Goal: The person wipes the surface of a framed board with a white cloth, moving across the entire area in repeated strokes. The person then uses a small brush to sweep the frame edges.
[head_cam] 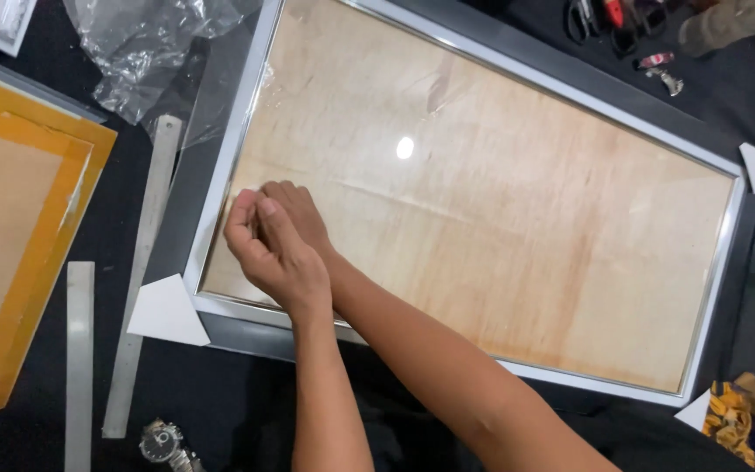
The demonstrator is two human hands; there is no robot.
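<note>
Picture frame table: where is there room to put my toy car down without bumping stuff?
The dark surface between the grey frame's near edge and the wristwatch is bare. So is the top-right strip beside the scissors. It is crowded on the left: two metal rulers, crumpled plastic, and both hands at the frame's corner.

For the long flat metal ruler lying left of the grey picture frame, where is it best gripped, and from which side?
Probably the long flat metal ruler at its near end, from its left edge: the white cardboard corner protector on the grey picture frame crowds its right edge, and lying flat it offers only thin edges to pinch.
</note>
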